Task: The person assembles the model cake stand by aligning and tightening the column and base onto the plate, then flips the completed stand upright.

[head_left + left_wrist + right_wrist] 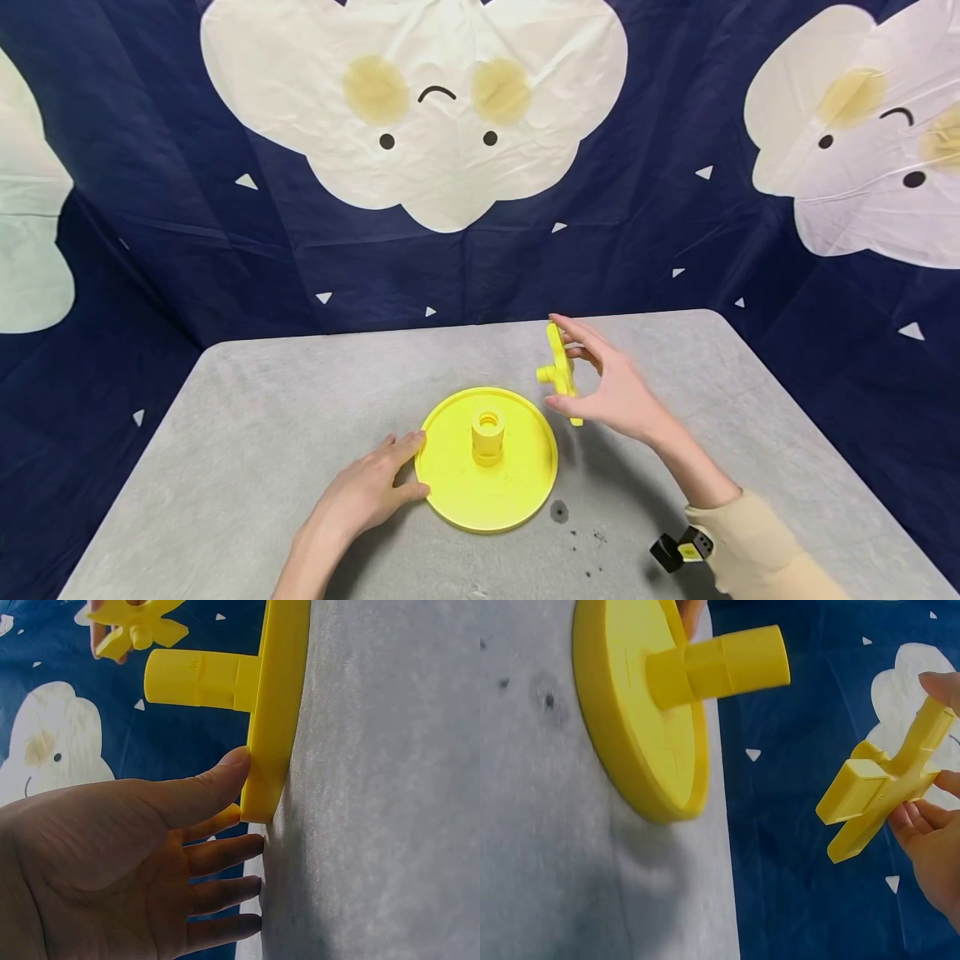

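A round yellow disc (450, 487) with a raised rim lies on the table. From its middle rises an upright hollow post (487, 442). My left hand (367, 487) is at the disc's left edge, thumb and index finger touching the rim, other fingers fairly straight. In the left wrist view that thumb (214, 787) lies against the rim. Above and right of the disc, my right hand (611, 387) holds a yellow piece with several arms and a short central peg (560, 371) between thumb and fingers. The right wrist view shows the piece (885, 787) in the air, apart from the post.
The grey tabletop (262, 433) has dark spots (558, 511) just right of the disc. A dark blue cloth with white clouds (450, 275) hangs behind and beside the table. A small black device (682, 550) is at the right sleeve.
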{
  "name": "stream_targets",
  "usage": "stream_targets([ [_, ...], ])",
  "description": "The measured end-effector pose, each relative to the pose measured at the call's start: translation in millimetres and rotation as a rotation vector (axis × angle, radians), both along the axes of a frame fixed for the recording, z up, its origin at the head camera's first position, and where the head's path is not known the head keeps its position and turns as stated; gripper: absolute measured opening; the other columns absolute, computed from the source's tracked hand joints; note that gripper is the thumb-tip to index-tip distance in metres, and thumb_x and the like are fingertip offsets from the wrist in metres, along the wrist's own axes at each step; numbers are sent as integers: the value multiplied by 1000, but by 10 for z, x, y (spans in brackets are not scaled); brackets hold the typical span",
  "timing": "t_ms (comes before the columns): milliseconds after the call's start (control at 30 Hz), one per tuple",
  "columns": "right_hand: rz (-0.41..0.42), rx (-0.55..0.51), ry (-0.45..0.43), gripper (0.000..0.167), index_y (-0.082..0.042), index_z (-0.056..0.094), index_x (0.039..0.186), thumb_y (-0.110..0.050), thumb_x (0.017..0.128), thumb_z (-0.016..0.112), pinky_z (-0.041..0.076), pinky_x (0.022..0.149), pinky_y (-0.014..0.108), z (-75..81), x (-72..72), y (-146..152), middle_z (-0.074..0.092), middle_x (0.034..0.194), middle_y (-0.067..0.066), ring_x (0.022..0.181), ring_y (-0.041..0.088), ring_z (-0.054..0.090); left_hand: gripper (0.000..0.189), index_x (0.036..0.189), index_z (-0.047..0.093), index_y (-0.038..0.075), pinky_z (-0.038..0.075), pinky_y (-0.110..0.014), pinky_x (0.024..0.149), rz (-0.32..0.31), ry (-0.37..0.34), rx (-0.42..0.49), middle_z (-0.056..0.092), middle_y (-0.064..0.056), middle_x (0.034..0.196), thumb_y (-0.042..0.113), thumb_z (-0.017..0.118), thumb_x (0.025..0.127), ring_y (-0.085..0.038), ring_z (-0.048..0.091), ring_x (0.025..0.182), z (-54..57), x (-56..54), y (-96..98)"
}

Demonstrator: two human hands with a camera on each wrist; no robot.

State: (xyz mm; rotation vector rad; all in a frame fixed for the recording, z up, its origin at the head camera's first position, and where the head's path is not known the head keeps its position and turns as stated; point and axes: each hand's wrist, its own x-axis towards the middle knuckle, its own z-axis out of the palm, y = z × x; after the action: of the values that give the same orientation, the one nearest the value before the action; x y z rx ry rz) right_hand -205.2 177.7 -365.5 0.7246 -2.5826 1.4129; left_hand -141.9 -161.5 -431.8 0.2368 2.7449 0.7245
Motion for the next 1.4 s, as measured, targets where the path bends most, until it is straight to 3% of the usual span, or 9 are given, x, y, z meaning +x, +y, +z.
stream_targets([
  [67, 14, 11, 7, 100, -43, 38, 156, -18, 76, 91, 45, 121, 45, -3, 10, -45, 49, 154, -6, 130, 16, 55, 75, 155, 48, 15, 37, -66, 119, 0, -1, -3, 47, -9, 161, 38, 78, 90, -41, 38, 153, 0, -2, 3],
  [433, 112, 86, 86, 99, -29, 41, 158, -23, 72, 91, 51, 113, 49, 1, 72, -271, 44, 160, -5, 127, 18, 60, 75, 155, 48, 15, 38, -66, 118, -5, 10, 0, 48, -9, 161, 38, 78, 90, -41, 38, 152, -1, -2, 11],
  [667, 199, 142, 104, 100, -28, 41, 159, -25, 72, 90, 48, 116, 50, 40, 106, -416, 40, 163, -6, 143, 17, 49, 75, 155, 47, 16, 37, -66, 119, -4, -2, -9, 47, -9, 161, 39, 77, 91, -41, 37, 153, -9, -12, 9],
  [1000, 283, 313, 132, 100, -33, 37, 160, -33, 72, 86, 46, 118, 50, 34, 121, -608, 36, 165, -8, 150, 16, 41, 75, 156, 47, 17, 38, -67, 117, -8, -1, -22, 48, -9, 161, 40, 77, 91, -41, 38, 152, -10, -21, 4],
  [1400, 346, 527, 225, 96, -23, 40, 159, -33, 74, 82, 44, 119, 48, 43, 153, -761, 38, 164, 2, 149, 22, 41, 74, 155, 48, 16, 38, -67, 117, -11, 14, -8, 49, -10, 160, 38, 77, 91, -42, 39, 151, -17, -6, -9],
])
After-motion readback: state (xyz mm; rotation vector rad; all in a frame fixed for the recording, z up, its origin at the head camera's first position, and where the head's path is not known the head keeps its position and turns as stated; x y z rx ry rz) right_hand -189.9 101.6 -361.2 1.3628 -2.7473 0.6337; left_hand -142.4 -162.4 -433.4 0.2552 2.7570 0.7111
